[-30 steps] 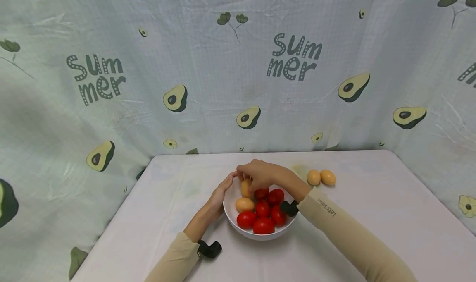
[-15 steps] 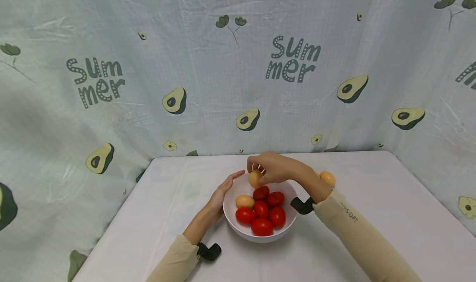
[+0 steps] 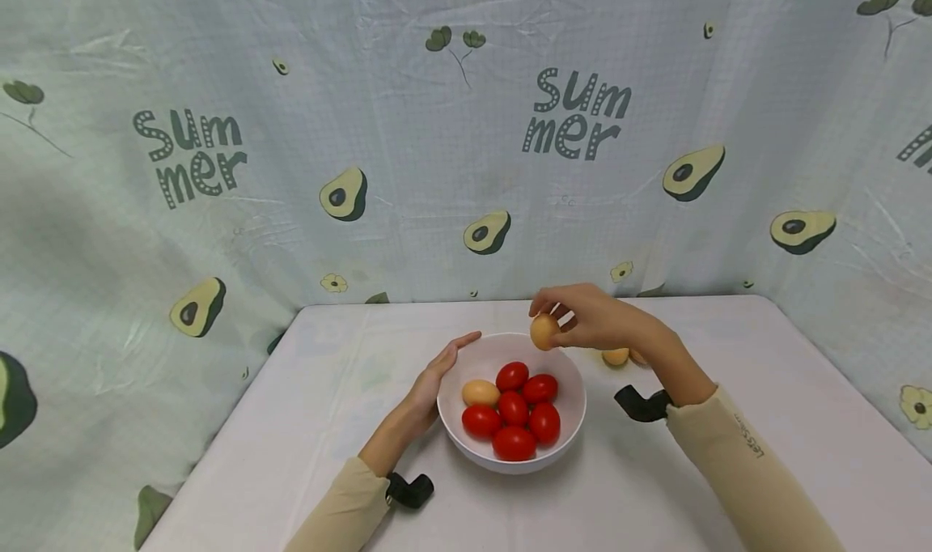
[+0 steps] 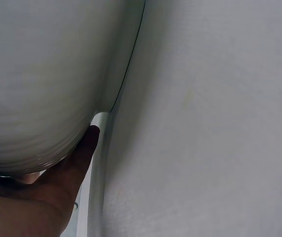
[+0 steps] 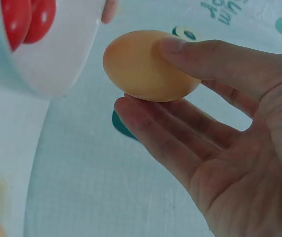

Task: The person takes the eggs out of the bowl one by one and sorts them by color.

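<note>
Raising: right hand (image 3: pixel 593 317) pinches an egg (image 3: pixel 544 332), fingers part-curled, now up from inside the white bowl (image 3: pixel 476 359) to its far right rim | left hand (image 3: pixel 428 384) rests straight-fingered against the bowl | inside, one pale egg (image 3: pixel 480 392) remains beside red ovals (image 3: pixel 514 443).

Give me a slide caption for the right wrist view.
A right hand pinches a tan egg near a white bowl holding glossy red ovals.
</note>
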The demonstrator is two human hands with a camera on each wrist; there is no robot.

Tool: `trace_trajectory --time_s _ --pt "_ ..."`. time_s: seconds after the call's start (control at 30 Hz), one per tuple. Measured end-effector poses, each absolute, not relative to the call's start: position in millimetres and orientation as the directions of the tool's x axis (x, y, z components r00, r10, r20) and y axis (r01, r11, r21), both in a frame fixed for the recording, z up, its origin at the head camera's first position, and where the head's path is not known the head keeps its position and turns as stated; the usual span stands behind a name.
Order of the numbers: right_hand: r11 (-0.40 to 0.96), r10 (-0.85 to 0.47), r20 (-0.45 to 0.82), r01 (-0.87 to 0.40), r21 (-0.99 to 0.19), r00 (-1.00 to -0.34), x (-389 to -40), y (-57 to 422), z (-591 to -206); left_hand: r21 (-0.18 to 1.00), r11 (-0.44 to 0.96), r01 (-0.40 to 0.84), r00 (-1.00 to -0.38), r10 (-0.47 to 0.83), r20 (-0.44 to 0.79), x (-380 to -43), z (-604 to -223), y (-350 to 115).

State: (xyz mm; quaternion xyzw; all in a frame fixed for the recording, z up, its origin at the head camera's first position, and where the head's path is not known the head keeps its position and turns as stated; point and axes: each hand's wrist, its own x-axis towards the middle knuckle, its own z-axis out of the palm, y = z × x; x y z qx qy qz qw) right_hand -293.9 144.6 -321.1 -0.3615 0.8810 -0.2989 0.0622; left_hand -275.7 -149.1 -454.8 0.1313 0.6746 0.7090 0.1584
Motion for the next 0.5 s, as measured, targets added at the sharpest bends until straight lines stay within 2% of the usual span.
trace_trajectory --time_s 0.23,0.5 --pt "0.593 -0.574 0.143 -0.530 -0.607 -0.806 -290.8 176.8 -331.0 0.998 -0.040 -0.040 -0.915 0.403 -0.020 -275.2 -452.9 -147.8" --pt "0.642 -0.490 0.204 -0.509 -0.573 -0.848 -287.4 217.6 -345.4 0.999 -0.018 -0.039 -0.913 0.407 -0.028 -275.8 -454.7 -148.8"
